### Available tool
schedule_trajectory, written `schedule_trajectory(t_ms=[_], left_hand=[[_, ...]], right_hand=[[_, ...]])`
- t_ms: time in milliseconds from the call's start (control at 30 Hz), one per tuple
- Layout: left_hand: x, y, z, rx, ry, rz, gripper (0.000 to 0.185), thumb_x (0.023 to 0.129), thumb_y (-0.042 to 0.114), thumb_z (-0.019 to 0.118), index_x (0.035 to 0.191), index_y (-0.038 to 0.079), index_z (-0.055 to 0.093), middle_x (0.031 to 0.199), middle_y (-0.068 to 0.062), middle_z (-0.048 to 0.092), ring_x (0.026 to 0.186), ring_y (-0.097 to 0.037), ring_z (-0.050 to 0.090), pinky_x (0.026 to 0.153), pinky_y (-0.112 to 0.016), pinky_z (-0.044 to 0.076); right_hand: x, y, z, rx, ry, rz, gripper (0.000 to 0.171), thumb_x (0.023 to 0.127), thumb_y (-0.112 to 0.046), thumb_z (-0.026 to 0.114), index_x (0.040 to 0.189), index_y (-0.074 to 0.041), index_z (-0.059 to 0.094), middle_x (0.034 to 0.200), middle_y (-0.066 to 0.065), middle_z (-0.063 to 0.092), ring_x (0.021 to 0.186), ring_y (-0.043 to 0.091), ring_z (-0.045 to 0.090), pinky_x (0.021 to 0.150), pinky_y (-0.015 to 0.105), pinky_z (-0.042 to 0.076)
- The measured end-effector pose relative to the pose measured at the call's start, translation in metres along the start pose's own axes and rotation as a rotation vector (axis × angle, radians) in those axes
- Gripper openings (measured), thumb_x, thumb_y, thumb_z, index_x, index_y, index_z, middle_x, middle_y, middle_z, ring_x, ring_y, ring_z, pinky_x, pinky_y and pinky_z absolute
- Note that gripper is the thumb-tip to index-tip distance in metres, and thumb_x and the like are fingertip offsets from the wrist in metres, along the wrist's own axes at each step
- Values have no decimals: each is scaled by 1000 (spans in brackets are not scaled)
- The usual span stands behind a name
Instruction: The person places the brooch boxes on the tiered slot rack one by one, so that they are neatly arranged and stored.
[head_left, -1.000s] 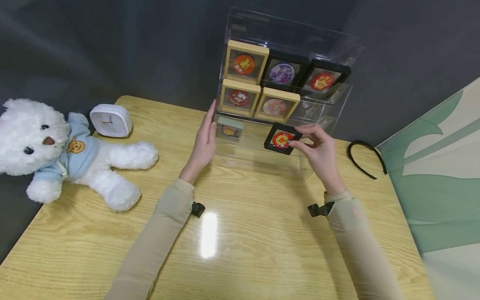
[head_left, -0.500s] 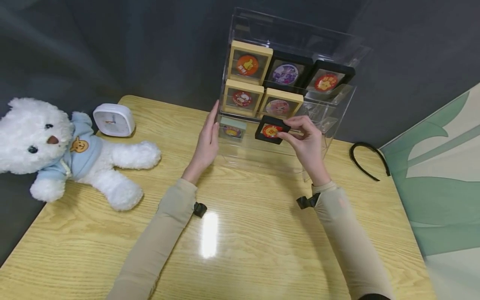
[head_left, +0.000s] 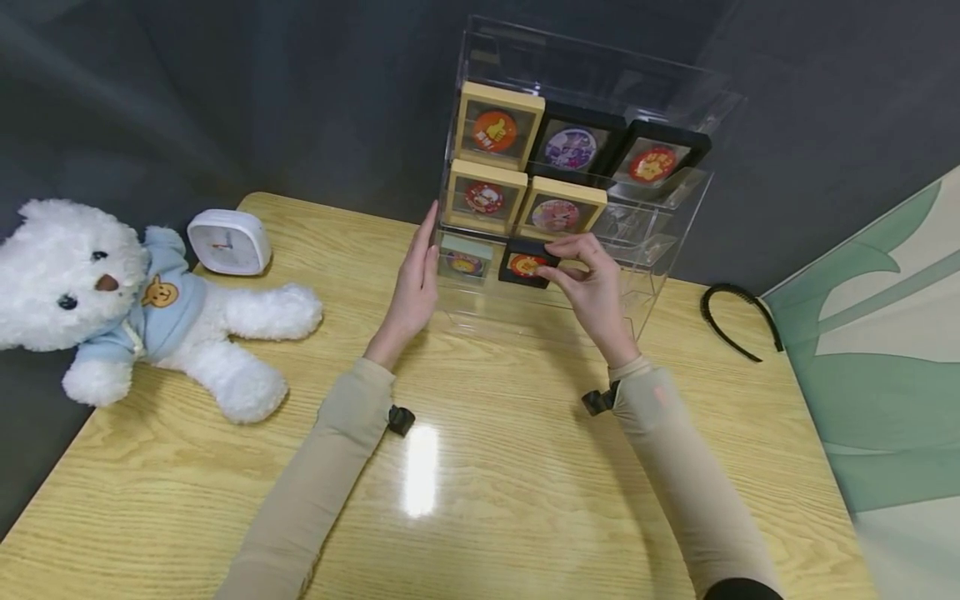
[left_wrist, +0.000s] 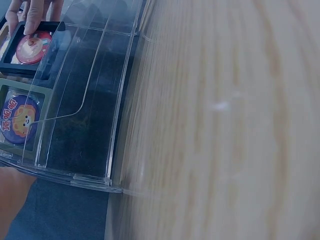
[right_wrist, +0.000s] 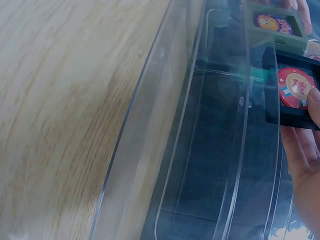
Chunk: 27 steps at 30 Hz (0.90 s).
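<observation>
The place looked like a home corner or hobby desk. A wooden table (head_left: pixel 480 500) stood against a dark curtain and carried a white teddy bear (head_left: pixel 135 308), a small white clock (head_left: pixel 228 241), a black headband (head_left: pixel 738 321) and a clear acrylic display case (head_left: pixel 660 217) of framed badges.

A pale wooden worktop (head_left: pixel 480 500) with a glossy sheen carried everything. At its far edge stood a clear acrylic display case (head_left: pixel 675 225), upright against the dark backdrop, its base resting on the wood. Toward the far left corner a small white square clock (head_left: pixel 228 242) stood, and just beside it a white plush bear (head_left: pixel 142 308) in a pale blue top lay sprawled. A black headband (head_left: pixel 738 321) lay near the right edge.
</observation>
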<state>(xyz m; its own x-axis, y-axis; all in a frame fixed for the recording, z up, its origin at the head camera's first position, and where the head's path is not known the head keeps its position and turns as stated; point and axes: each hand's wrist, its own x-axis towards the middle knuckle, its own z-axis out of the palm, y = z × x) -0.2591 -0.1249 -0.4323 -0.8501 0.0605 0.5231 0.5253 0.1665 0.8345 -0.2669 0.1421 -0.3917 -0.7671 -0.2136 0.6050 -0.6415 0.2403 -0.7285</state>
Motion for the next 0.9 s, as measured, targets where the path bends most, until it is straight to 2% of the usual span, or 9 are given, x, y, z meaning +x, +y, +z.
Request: schedule_trajectory(t_ms=[133, 400, 633, 800, 900], left_hand=[[0, 2, 1, -2, 0, -1, 55, 117, 6, 27, 172, 4, 16, 177, -14, 16, 163, -21, 15, 131, -30, 14], [-1, 2, 2, -1, -5, -10, 55, 117, 6, 26, 172, 5, 16, 178, -13, 16, 163, -21, 14, 131, -30, 14], [-1, 2, 3, -3, -1, 3, 55, 117, 6, 26, 171, 3, 15, 177, -17, 16, 163, -20, 14, 131, -31, 13], [-1, 2, 3, -11, 2, -9, 55, 118, 7, 26, 172, 4, 14, 178, -13, 15, 163, -19, 14, 131, -29, 13], [-2, 3, 2, -20, 8, -19, 55, 118, 7, 26, 172, 5, 15, 178, -12, 15, 163, -20, 13, 131, -29, 13]], right_hand=[[-2, -1, 2, -37, -9, 9, 24, 86, 17, 79, 108, 10, 72, 117, 9, 67, 113, 24, 66, 90, 28, 63], [-8, 2, 5, -106, -28, 13, 24, 85, 13, 81, 108, 7, 75, 118, 14, 68, 111, 30, 67, 89, 26, 63], [-12, 4, 4, -116, -28, -15, 26, 86, 11, 81, 111, 6, 76, 118, 17, 70, 107, 26, 68, 88, 25, 63], [-13, 7, 3, -130, -32, -29, 28, 88, 8, 81, 115, 4, 77, 121, 18, 72, 107, 24, 70, 89, 24, 62], [-13, 6, 3, -132, -41, -36, 31, 89, 6, 81, 119, 3, 76, 124, 17, 71, 109, 27, 71, 90, 28, 63]])
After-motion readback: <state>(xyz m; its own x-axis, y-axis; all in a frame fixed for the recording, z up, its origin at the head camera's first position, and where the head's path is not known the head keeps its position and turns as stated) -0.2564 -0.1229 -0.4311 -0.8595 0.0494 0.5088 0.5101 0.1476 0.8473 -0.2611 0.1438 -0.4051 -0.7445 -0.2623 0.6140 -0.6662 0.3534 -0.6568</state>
